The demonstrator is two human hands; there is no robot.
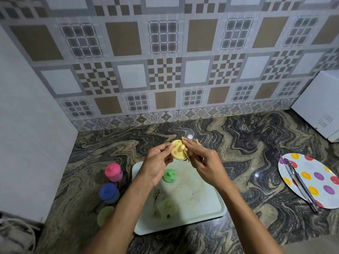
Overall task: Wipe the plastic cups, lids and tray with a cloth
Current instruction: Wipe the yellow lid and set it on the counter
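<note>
My left hand (157,162) holds a yellow lid (177,150) with a spout by its left edge, above the far end of the tray. My right hand (200,158) presses a tan cloth (192,143) against the lid's right side. Below them lies a pale green tray (207,204) with brown stains. On it stand a green-lidded cup (169,176) and a pale cup (167,206), partly hidden by my left forearm. Left of the tray stand a pink-lidded cup (113,172), a blue-lidded cup (108,193) and a yellowish open cup (105,215).
A dotted oval plate (311,178) with metal tongs (300,184) lies on the marbled counter at the right. A white appliance (319,105) stands at the back right. A white wall panel (27,125) bounds the left side, the tiled wall the back.
</note>
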